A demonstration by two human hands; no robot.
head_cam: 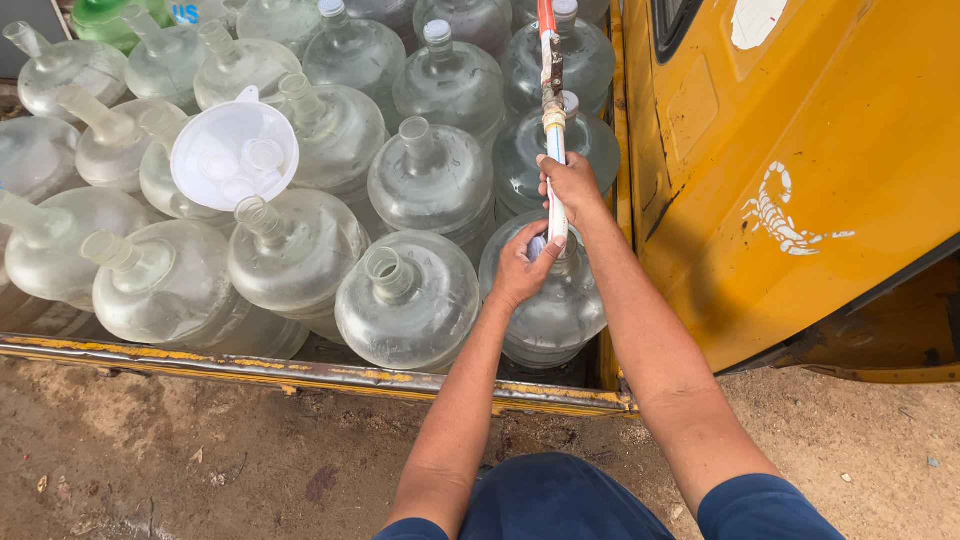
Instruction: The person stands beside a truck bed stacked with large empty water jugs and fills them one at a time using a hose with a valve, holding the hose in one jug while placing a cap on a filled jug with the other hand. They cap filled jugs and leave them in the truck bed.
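I see two bare hands at work in the middle of the frame, both on one white hose [556, 160] that comes down from the top edge. My right hand [572, 185] sits higher, fingers wrapped tight around the hose just below its single brass valve [552, 105]. My left hand [520, 268] is lower, fingers curled around the hose's end right at the mouth of the nearest jug [548, 300], which stands in the lower middle of the frame, against the yellow vehicle panel [800, 150]. The hose tip is at that jug's neck; how far it goes in I cannot tell, since the left hand covers the opening.

Counting the clear water jugs [410, 300] packed in the truck bed, I make out about twenty, filling the upper left and centre of the frame; those at the edges are cut off, so the count is rough. At least three at the top centre wear pale caps [437, 32]; the rest that I can see stand open-necked. One green jug [120, 15] shows at the upper left corner. One white funnel [235, 155] lies tilted among the necks at the upper left. One white scorpion mark [785, 215] is painted on the panel at right. The yellow bed rail [300, 372] runs across the lower frame, with bare dirt ground [150, 460] beneath.
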